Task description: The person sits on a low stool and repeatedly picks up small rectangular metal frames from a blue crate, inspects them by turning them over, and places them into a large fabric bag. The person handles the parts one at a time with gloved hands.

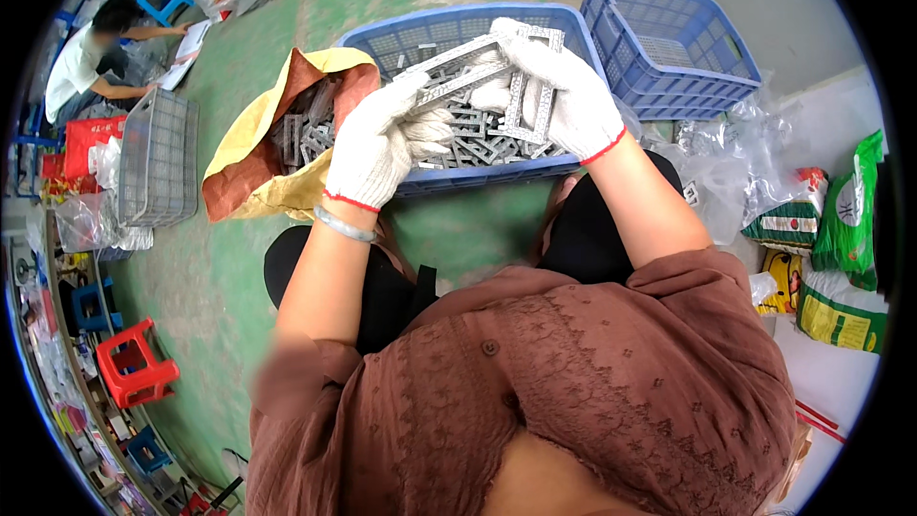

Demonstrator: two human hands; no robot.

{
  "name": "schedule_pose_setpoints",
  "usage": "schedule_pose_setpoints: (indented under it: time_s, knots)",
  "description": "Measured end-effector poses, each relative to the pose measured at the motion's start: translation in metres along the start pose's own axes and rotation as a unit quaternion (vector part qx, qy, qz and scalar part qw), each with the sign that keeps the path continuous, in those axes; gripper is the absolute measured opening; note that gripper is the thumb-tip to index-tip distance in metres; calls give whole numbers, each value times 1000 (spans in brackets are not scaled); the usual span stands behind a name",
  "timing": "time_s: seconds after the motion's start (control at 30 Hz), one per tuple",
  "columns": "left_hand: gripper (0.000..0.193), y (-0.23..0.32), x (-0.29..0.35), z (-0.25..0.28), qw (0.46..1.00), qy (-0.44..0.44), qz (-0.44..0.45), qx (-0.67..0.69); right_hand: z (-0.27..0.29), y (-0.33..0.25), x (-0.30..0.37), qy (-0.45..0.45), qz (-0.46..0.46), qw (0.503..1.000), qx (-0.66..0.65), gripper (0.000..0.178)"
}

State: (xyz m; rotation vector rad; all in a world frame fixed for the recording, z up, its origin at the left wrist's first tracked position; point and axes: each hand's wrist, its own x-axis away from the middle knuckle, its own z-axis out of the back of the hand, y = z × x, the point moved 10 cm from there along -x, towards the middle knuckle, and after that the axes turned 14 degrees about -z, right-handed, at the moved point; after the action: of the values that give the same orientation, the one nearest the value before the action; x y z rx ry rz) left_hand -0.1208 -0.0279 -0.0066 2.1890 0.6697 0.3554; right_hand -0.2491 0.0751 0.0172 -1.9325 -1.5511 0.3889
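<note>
Both of my hands wear white knit gloves with red cuffs. My left hand (377, 139) is closed around one end of a grey rectangular metal frame (463, 85), whose far end reaches my right fingers. My right hand (573, 96) grips a second grey metal frame (517, 107), held upright. Below my hands, a blue plastic crate (458, 178) holds many loose grey frames (473, 148). At its left, a yellow sack (229, 186) with a reddish-brown lining gapes, with more grey pieces (310, 124) inside. My fingertips are partly hidden behind the frames.
Blue crates (707, 81) are stacked at the far right, beside clear plastic bags (721, 172) and green packages (850, 210). A grey mesh crate (158, 162) stands left, near a crouching person (81, 67) holding papers. A red stool (136, 363) sits by the left shelving.
</note>
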Motion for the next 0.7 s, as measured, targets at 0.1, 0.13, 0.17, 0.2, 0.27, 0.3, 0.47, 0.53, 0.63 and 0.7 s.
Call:
schedule_pose_setpoints:
  time_s: [0.1, 0.13, 0.17, 0.2, 0.27, 0.3, 0.47, 0.53, 0.63, 0.7]
  knots:
    - [37, -5, 3, 1, 998, -33, 52, 32, 7, 5, 1, 10, -23, 1000, 16, 27]
    - [37, -4, 2, 6, 999, -15, 44, 24, 7, 6, 1, 9, -30, 999, 21, 30]
    - [36, -4, 0, 9, 999, 2, 36, 17, 6, 8, 1, 14, -35, 999, 25, 31]
    - [36, -4, -2, 13, 999, 18, 29, 10, 5, 9, 2, 20, -38, 999, 28, 31]
    - [32, -8, 2, 7, 996, 3, 76, 42, 5, 9, 3, 31, -41, 998, 40, 32]
    - [31, -10, 4, 5, 993, -4, 98, 58, 4, 9, 4, 35, -41, 997, 48, 33]
    - [26, -15, 5, 6, 984, 0, 134, 113, -4, 11, 9, 57, -63, 995, 43, 31]
    - [27, -17, 6, 6, 979, -7, 150, 140, -1, 13, 7, 54, -66, 995, 41, 33]
    - [32, -16, 4, 5, 981, -11, 146, 125, 7, 14, 6, 57, -65, 995, 51, 36]
    - [35, -5, 3, 7, 997, 19, 76, 6, 13, 12, 6, 62, -53, 994, 69, 39]
